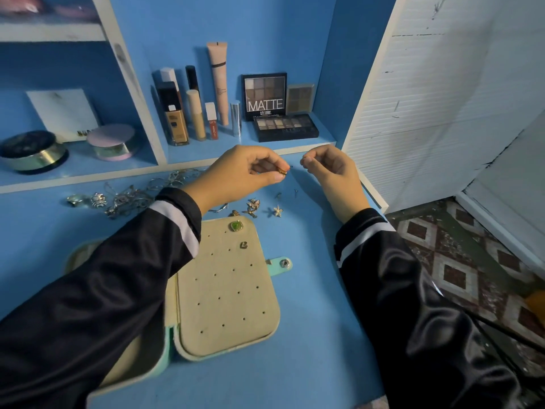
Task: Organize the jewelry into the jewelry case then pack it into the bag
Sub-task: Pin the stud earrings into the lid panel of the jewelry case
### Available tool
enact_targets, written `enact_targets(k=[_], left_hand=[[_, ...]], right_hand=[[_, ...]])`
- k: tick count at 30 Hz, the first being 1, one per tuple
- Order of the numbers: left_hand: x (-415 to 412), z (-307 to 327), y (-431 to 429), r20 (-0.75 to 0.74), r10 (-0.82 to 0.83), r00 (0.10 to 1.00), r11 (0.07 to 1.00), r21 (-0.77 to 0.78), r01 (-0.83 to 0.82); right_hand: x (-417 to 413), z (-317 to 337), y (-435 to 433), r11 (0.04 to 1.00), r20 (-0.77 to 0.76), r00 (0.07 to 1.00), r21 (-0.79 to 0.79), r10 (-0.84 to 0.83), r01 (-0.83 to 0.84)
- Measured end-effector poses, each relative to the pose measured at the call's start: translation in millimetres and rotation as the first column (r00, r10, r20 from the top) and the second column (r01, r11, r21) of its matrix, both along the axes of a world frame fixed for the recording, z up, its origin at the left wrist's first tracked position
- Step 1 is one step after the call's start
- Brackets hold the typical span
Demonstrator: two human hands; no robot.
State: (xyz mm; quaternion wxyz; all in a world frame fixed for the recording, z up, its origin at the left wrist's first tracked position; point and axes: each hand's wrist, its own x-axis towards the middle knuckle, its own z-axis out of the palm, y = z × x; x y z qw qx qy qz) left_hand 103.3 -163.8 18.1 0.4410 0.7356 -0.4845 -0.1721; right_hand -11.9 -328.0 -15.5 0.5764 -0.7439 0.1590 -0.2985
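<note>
We're over a blue desk (pixel 318 290) against a blue wall (pixel 250 22). To the R there's a white ribbed panel (pixel 442 98) and, lower, a floor (pixel 460 261) of brown-and-white diamond tiles. A low shelf (pixel 295 147) at the desk's back holds makeup, incl. a palette (pixel 264 95) marked MATTE, w/ round compacts (pixel 113 141) further L.

The jewelry case (pixel 230 305) lies open on the desk near us, partly under our L sleeve (pixel 103 276), beige holed panel up. A green-stone earring (pixel 236 225) and a B-shaped stud (pixel 243 245) sit at its far end. A tangle of silver pieces (pixel 129 197) lies beyond the case to the L, and a few loose earrings (pixel 277 211) lie just past its far edge.

Above those, our L hand (pixel 241 175) pinches a small gold earring (pixel 283 171) btw. thumb and forefinger. Our R hand (pixel 333 172), just beside it, has curled fingers, thumb and forefinger tips pressed together. We can't make out anything btw. them.
</note>
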Motion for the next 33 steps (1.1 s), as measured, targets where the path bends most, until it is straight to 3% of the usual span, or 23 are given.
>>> enact_targets(k=[17,24,33], left_hand=[[-37.2,-9.8,77.8,-0.03,0.111,0.993,0.99,-0.088,-0.113],[-55.8,-15.1,105.8,-0.038,0.129,0.991,0.984,-0.116,-0.133],[-75.9,-17.9,123.8,0.067,0.197,0.978,0.977,-0.102,-0.19]], right_hand=[[-45.9,-2.2,83.6,0.99,-0.015,0.996,0.106,0.091,-0.089],[-61.8,-4.1,114.6,0.996,-0.075,0.994,-0.025,0.079,-0.082],[-73.9,-17.7,129.8,0.99,-0.09,0.996,-0.137,-0.026,0.013]])
